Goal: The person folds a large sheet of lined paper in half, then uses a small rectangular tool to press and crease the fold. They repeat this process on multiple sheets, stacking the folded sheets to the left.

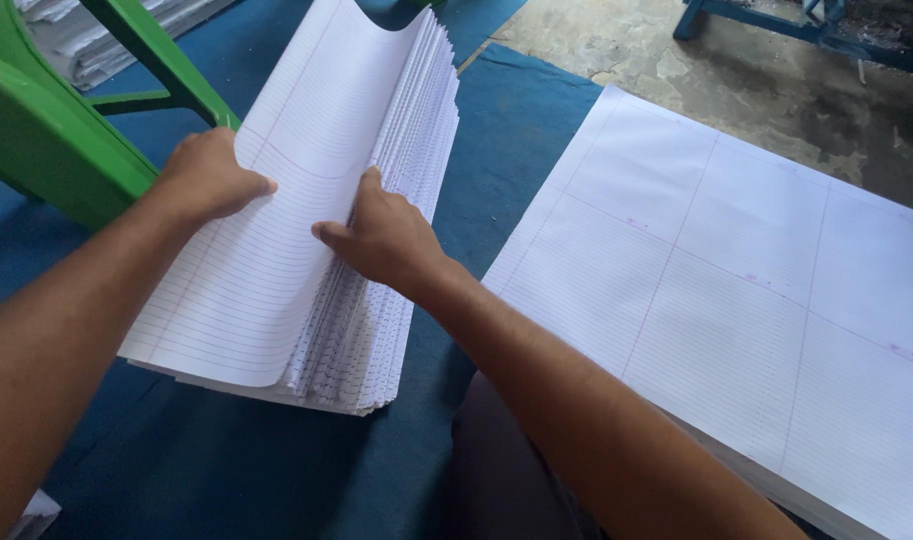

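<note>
**A:** Two bare hands work a thick stack of ruled sheets [307, 250] lying on a blue cloth [507, 150] spread over the floor. Where exactly is each hand?

**B:** The left hand [212, 178] rests on the stack's left half, fingers curled and thumb pressed flat on the top sheet near its upper edge. The right hand [382, 238] sits at the middle, where the fanned right-hand edges step down; its fingers are tucked in among the sheets, thumb pointing left. Neither hand is spread wide; each is narrowed around or against paper.

**A:** How would that paper handle?

**B:** Judging by the curl at the far end, single sheets are light, thin and floppy, and would crease if pinched hard. The whole stack looks heavy and apt to slide apart, since the edges are already fanned. Best hold, I would say, is flat palms on top or a grip low under both long sides.

**A:** What else is in view?

**B:** A larger pile of uncut ruled sheets [737, 280] lies to the right, well apart from the stack. A green plastic chair [57, 130] stands at the left, with more paper [87, 35] behind it, and bare concrete floor [757, 80] lies beyond the cloth.

**A:** And what cannot be made out?

**B:** The right hand's fingertips are buried in the sheets, so how many it holds is unclear. The large pile is cut off at the right and bottom edges, and the chair at the left edge.
</note>
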